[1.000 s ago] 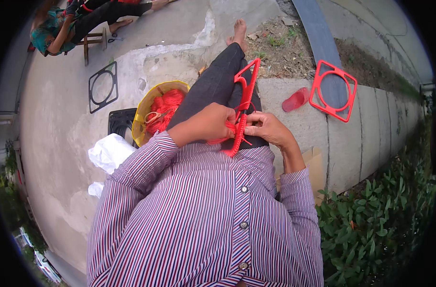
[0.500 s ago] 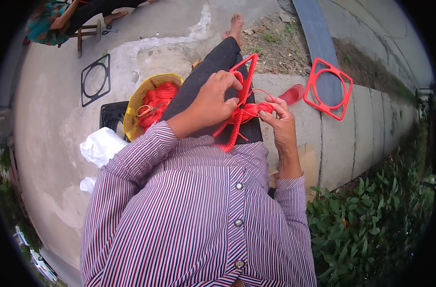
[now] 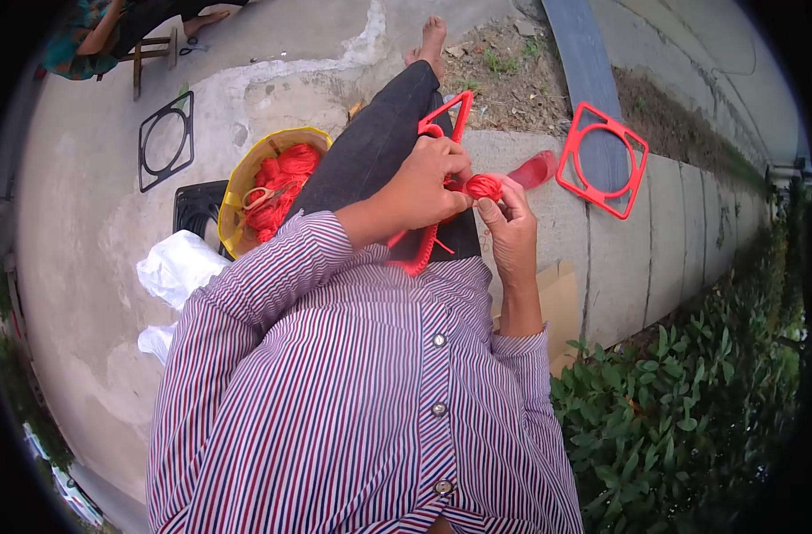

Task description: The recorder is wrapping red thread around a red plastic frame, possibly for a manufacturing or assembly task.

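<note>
A bundle of red cord [image 3: 484, 187] is pinched between the thumb and fingers of my right hand [image 3: 513, 227]. Close to its left side, my left hand [image 3: 422, 182] has its fingers curled and closed over red cord, and its knuckles hide part of the grip. Beneath it a red frame with cord wrapped along its edge [image 3: 415, 264] stands tilted across my lap; its far corner shows beyond my left hand. A short loose end of cord sticks out below my hands.
To the left stands a yellow basket [image 3: 237, 191] of red cord with scissors [image 3: 259, 198] on top. White bags [image 3: 181, 269] and black frames [image 3: 165, 142] lie nearby. Another red frame [image 3: 603, 160] and a red shoe [image 3: 537, 169] are on the right, above bushes [image 3: 673, 418]. A person sits far left.
My left hand has moved right and closed in, from fingers spread over the frame to fingers curled beside the bundle. The bundle now looks more compact. The whole view has shifted slightly.
</note>
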A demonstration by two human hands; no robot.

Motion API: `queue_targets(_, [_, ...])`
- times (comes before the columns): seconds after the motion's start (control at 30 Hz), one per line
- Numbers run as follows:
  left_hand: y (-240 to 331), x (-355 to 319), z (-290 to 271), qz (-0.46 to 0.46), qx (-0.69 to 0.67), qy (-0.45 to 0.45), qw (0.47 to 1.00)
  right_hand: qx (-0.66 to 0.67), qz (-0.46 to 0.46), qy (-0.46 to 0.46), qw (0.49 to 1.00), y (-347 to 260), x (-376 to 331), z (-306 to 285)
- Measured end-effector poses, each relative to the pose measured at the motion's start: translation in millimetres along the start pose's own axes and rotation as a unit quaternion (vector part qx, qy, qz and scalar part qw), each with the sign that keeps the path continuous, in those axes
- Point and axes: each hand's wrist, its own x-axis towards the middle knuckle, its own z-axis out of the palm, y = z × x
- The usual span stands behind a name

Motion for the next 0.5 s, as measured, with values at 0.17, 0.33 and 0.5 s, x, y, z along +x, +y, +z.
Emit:
queue_targets(0.17, [-0.7,-13.1,-5.3,-0.154,-0.251,0.032,0.955,0.073,0.256,-0.179,0.947,10.6,1.1,-16.3])
queue_targets(0.33, [15.3,-17.0,-0.7,-0.017,-0.097,0.082,0.992,-0.061,0.053,-0.102,0.992,-19.8,11.3,-33.2])
queue_targets(0.5, [19.8,-12.7,1.1,0.035,0.023,0.076,0.996,0.267,0.177,-0.138,0.937,-29.7,6.0,8.5])
